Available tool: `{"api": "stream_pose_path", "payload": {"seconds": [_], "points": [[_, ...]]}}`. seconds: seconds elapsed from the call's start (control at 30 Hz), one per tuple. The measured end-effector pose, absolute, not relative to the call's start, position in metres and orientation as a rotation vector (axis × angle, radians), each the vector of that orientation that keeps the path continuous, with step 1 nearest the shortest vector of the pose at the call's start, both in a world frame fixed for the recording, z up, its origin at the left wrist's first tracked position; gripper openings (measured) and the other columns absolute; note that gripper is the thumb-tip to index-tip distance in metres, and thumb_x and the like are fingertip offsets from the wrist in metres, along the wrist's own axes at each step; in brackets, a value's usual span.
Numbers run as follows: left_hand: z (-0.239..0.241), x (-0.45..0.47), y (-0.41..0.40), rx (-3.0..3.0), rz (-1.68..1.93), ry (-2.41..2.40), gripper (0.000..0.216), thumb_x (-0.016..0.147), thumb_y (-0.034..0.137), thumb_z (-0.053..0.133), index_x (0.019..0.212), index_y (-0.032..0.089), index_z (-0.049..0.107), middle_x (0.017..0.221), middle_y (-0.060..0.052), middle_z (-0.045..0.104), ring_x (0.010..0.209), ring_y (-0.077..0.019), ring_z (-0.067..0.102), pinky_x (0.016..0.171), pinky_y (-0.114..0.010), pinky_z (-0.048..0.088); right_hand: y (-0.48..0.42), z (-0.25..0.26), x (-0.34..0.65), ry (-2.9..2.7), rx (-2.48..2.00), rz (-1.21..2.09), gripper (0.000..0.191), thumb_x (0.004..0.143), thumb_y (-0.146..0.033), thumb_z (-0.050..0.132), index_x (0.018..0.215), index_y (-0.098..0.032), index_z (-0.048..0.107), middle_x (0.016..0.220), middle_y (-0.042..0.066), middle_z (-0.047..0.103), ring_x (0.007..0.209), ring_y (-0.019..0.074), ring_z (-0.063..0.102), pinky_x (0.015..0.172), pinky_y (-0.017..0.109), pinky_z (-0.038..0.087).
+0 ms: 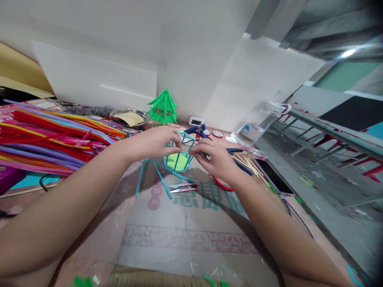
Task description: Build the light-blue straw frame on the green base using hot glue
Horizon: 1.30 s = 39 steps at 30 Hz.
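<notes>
In front of me stands a small cage-like frame of teal pipe cleaners (176, 161), with upright ribs around a light green round base. My left hand (161, 142) is closed in a pinch at the frame's upper left side. From the right, my right hand (216, 157) pinches at the frame's right side; its fingertips partly hide what they grip. Several loose teal pipe cleaner strips (163, 179) lie just before the frame. Nearby, a pair of thread snips (184, 187) rests on the printed plastic sheet (155, 243).
A big pile of coloured pipe cleaners (54, 137) fills the left. Behind my hands stand a green pipe-cleaner roof (163, 107) and a blue glue gun (196, 130). At right are a water bottle (254, 126), wooden sticks (250, 164), blue-handled pliers (243, 167) and a phone (273, 175).
</notes>
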State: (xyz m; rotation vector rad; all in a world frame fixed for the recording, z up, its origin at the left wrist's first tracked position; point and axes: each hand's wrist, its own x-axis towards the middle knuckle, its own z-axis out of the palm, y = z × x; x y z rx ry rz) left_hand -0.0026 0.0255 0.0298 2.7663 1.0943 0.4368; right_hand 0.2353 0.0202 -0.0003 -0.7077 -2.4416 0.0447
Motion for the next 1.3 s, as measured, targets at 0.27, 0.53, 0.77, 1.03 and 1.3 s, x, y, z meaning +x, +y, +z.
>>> {"api": "stream_pose_path", "payload": {"seconds": [0.27, 0.53, 0.77, 1.03, 1.3], "points": [[0.0298, -0.0033, 0.0256, 2.774, 0.441, 1.08, 0.024, 0.093, 0.031, 0.054, 0.097, 0.019, 0.074, 0.113, -0.005, 0.071, 0.11, -0.0206, 0.061, 0.098, -0.031, 0.041, 0.0212, 0.0003, 0.2373, -2.433, -0.712, 0.029, 0.015, 0.092, -0.013, 0.054, 0.097, -0.021, 0.066, 0.093, 0.004, 0.066, 0.087, 0.0175, 0.061, 0.074, 0.031, 0.047], [0.0289, -0.0034, 0.0252, 2.764, 0.444, 1.087, 0.025, 0.093, 0.032, 0.054, 0.099, 0.02, 0.074, 0.114, -0.005, 0.071, 0.11, -0.0204, 0.061, 0.098, -0.032, 0.042, 0.0209, -0.0009, 0.2372, -2.45, -0.737, 0.031, 0.016, 0.092, -0.014, 0.053, 0.098, -0.022, 0.066, 0.094, 0.004, 0.065, 0.087, 0.017, 0.061, 0.073, 0.03, 0.045], [0.0299, -0.0037, 0.025, 2.772, 0.434, 1.083, 0.026, 0.093, 0.032, 0.052, 0.099, 0.019, 0.074, 0.113, -0.006, 0.071, 0.109, -0.021, 0.061, 0.097, -0.032, 0.043, 0.0204, -0.0003, 0.2367, -2.44, -0.76, 0.074, 0.012, 0.09, -0.015, 0.055, 0.097, -0.022, 0.063, 0.092, 0.004, 0.066, 0.087, 0.0184, 0.06, 0.075, 0.031, 0.044], [0.0309, -0.0036, 0.0238, 2.761, 0.434, 1.096, 0.026, 0.092, 0.032, 0.053, 0.098, 0.02, 0.074, 0.113, -0.006, 0.071, 0.108, -0.021, 0.061, 0.095, -0.032, 0.042, 0.0187, -0.0028, 0.2326, -2.428, -0.738, 0.092, 0.011, 0.089, -0.012, 0.054, 0.093, -0.021, 0.061, 0.09, 0.004, 0.066, 0.084, 0.0181, 0.06, 0.074, 0.031, 0.043], [0.0325, -0.0029, 0.0235, 2.769, 0.42, 1.087, 0.025, 0.092, 0.031, 0.052, 0.097, 0.02, 0.074, 0.108, -0.005, 0.072, 0.108, -0.0206, 0.061, 0.094, -0.031, 0.042, 0.0175, -0.0038, 0.2309, -2.414, -0.789, 0.083, 0.009, 0.087, -0.012, 0.054, 0.089, -0.02, 0.059, 0.087, 0.004, 0.065, 0.08, 0.0176, 0.059, 0.07, 0.03, 0.042]]}}
